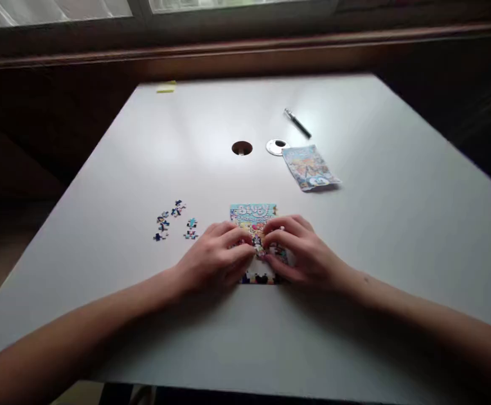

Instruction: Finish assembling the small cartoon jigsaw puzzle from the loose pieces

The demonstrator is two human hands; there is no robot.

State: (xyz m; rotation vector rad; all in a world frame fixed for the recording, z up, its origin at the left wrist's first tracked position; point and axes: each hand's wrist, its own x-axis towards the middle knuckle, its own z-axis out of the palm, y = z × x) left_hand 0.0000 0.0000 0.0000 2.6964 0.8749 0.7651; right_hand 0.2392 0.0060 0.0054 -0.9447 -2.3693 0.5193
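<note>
Your left hand (215, 256) and right hand (302, 253) meet fingertips on the jigsaw (253, 216) before you — whether either pinches a piece is unclear. Press flat, gently; loose pieces (173, 222) lie at nine o'clock.

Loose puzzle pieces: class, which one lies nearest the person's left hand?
The bluish piece at the group's lower right end; all the other loose pieces lie farther left or farther back from the left hand.

An office-like room: pale desk (355, 236) with a cable hole (242, 148), pen (298, 123), sticky notes (166, 86), window (59, 8) behind.
</note>
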